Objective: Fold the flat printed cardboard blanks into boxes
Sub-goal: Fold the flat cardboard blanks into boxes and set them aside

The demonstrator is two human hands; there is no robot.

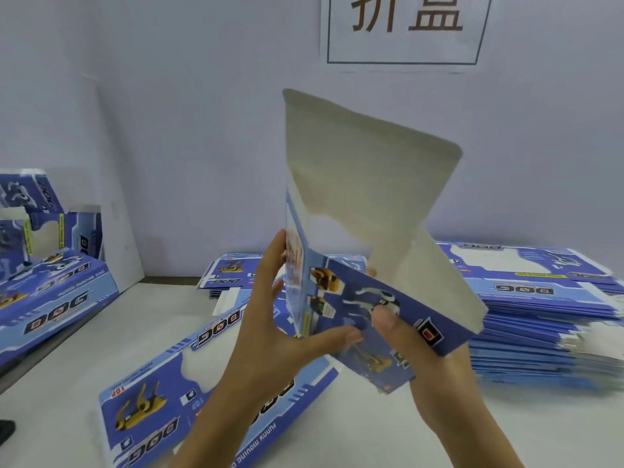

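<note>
Half-folded blank (364, 298) is held up in the air, centre of view, above the worktop (388, 430). Blue printed outside faces the person w/ robot-dog art; plain grey inside shows on the tall flap sticking up and on the panel leaning off to the right. The blank is bent along a crease, so two printed panels meet at an angle near the left edge.

Left hand (270, 319): grip pinching the blank's left edge, fingers up along the narrow side panel, thumb lying across the lower printed face. Right hand (405, 336): grip also pinching the blank, thumb pressed on the printed front near the white dog, other fingers hidden behind the card.

Just below the hands, a flat blank (152, 400) lies printed side up on the worktop, yellow dog and "DOG" lettering visible. Behind it, near the wall, a small stack of blanks (226, 275). To the right, a thick stack of flat blanks (547, 319), well apart from the hands. Far left, folded boxes (50, 251) sit together, some upright w/ open tops, one lying at a tilt.

On the wall (202, 130), a white paper sign (405, 32) w/ two large characters, framed by a thin line.
</note>
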